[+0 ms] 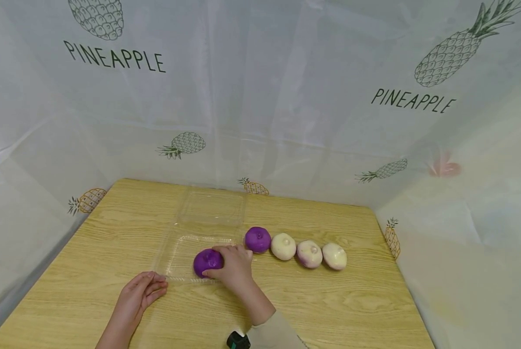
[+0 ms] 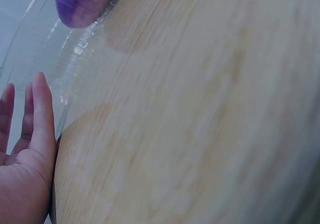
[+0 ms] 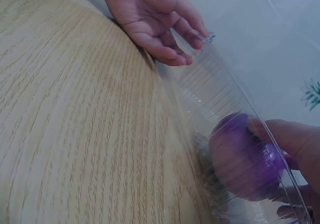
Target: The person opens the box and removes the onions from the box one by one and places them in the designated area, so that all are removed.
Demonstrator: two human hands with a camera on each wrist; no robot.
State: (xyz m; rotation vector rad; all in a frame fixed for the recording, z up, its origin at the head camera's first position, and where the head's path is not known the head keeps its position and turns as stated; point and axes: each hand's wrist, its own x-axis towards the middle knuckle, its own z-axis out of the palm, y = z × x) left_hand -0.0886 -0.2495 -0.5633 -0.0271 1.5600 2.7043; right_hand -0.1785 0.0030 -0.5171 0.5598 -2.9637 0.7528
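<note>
A clear plastic box lies with its lid folded back on the far side. Inside its tray sits a glossy purple onion-shaped piece, seen through the box wall in the right wrist view. My right hand grips that piece from the right, thumb at the near side and fingers over the back. My left hand pinches the tray's near left corner between thumb and fingertips. Right of the box stands another purple piece, followed in a row by several pale ones, the nearest being a creamy white piece.
Two more pale pieces, one purple-tinged and one whitish, end the row. All stands on a wood-grain table. A pineapple-print sheet hangs behind and beside it. A small black object lies at the near edge.
</note>
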